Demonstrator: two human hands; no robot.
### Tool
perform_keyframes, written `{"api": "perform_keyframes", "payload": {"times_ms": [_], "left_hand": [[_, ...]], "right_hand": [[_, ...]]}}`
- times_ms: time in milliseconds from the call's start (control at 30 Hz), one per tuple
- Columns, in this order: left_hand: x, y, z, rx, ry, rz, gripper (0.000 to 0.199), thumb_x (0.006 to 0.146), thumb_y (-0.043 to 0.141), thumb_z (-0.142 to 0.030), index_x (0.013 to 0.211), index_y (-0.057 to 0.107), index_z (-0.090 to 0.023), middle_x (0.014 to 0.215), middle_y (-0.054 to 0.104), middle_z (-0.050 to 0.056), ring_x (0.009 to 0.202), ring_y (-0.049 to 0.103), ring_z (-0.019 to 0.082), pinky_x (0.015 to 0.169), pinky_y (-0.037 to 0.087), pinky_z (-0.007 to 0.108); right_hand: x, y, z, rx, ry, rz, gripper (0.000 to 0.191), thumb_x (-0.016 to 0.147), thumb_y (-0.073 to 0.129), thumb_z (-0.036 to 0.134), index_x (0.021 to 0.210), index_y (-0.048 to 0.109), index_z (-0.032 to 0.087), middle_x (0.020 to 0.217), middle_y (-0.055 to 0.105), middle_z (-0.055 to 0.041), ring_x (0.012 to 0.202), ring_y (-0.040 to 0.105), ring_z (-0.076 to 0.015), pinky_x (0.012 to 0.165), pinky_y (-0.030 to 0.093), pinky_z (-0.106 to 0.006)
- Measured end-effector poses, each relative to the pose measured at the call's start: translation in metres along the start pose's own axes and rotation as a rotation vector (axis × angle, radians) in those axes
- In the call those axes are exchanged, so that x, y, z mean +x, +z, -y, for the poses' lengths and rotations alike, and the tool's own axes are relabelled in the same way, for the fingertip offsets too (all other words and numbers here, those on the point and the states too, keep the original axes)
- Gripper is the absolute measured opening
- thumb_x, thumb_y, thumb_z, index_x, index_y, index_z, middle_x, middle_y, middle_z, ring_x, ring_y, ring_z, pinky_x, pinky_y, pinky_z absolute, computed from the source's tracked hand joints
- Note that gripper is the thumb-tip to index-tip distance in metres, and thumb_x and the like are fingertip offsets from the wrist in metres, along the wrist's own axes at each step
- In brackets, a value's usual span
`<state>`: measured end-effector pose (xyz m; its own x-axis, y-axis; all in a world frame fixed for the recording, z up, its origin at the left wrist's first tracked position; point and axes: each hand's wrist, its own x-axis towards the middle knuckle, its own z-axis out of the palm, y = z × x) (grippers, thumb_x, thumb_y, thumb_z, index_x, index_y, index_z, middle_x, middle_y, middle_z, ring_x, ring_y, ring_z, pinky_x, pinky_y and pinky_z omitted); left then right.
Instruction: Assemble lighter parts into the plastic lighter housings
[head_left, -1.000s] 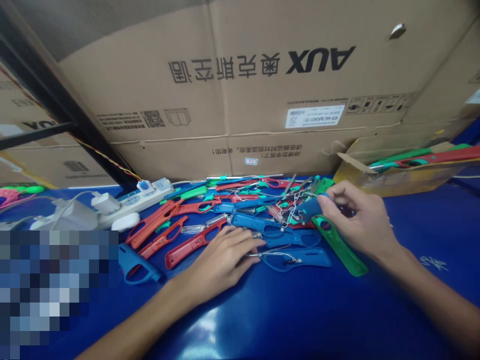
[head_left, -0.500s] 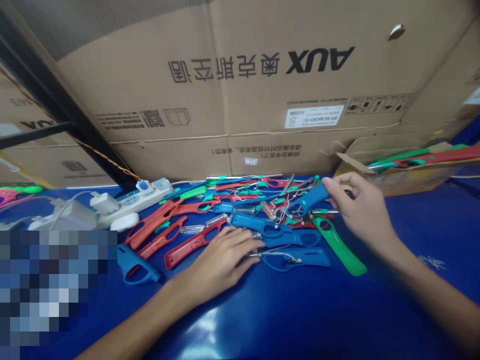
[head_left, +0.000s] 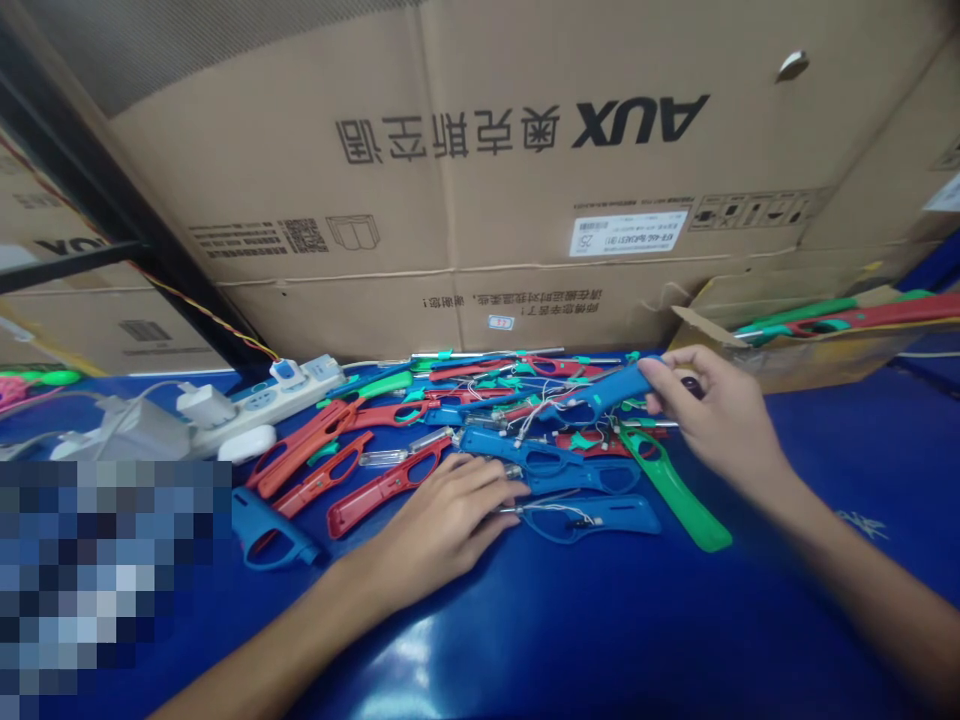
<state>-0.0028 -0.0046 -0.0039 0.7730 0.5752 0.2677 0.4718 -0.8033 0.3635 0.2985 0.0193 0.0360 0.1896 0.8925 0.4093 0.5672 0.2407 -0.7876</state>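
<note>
In the head view, my right hand (head_left: 720, 415) pinches the end of a blue lighter casing (head_left: 619, 392), raised at a slant over the pile. A dark rounded end (head_left: 691, 385) of something I cannot make out shows inside that hand. My left hand (head_left: 457, 510) rests low on the table, thumb and fingers closed on the metal tube end of an opened blue lighter half-shell (head_left: 626, 514). White wires (head_left: 566, 510) lie in this shell. Just behind are another blue half-shell (head_left: 517, 447) and a green casing (head_left: 679, 495).
Red casings (head_left: 386, 490) and other lighter parts heap along the back. A power strip (head_left: 274, 400) with chargers stands at left. An open carton (head_left: 810, 365) holding lighters sits at right, before a large cardboard wall (head_left: 487, 230). A blue casing (head_left: 274, 530) lies at left.
The blue casing in my right hand has turned to a flatter slant, its far end reaching further left. Wires near it have shifted left. My left hand stays in place.
</note>
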Motion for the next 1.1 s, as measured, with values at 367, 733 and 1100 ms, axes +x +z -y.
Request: {"api": "perform_keyframes", "payload": {"times_ms": [367,733,1100], "left_hand": [[0.001,0.0,-0.001,0.002,0.006,-0.002,0.023,0.101,0.054,-0.022,0.124,0.057,-0.022,0.106,0.064,0.002,0.101,0.058,0.018,0.095,0.039,0.036],[-0.001,0.002,0.004,0.017,-0.066,-0.044,0.023,0.099,0.058,-0.025,0.122,0.057,-0.023,0.102,0.066,0.002,0.096,0.061,0.019,0.097,0.04,0.04],[-0.001,0.002,0.004,-0.005,-0.068,-0.039,0.014,0.099,0.059,-0.027,0.112,0.06,-0.023,0.101,0.066,0.001,0.095,0.059,0.021,0.094,0.038,0.04]], "right_hand": [[0.012,-0.01,-0.006,0.186,0.081,-0.091,0.032,0.084,0.068,0.049,0.074,0.056,0.021,0.054,0.058,0.0017,0.042,0.041,-0.0081,0.038,0.028,-0.024],[-0.001,-0.01,0.006,0.281,0.136,0.699,0.038,0.089,0.062,0.052,0.109,0.06,0.021,0.066,0.068,-0.0012,0.041,0.041,-0.0074,0.04,0.029,-0.024],[-0.004,-0.008,-0.003,-0.153,-0.182,0.861,0.034,0.087,0.066,0.052,0.114,0.07,0.03,0.11,0.072,-0.0006,0.092,0.067,-0.0217,0.074,0.051,-0.031]]}}
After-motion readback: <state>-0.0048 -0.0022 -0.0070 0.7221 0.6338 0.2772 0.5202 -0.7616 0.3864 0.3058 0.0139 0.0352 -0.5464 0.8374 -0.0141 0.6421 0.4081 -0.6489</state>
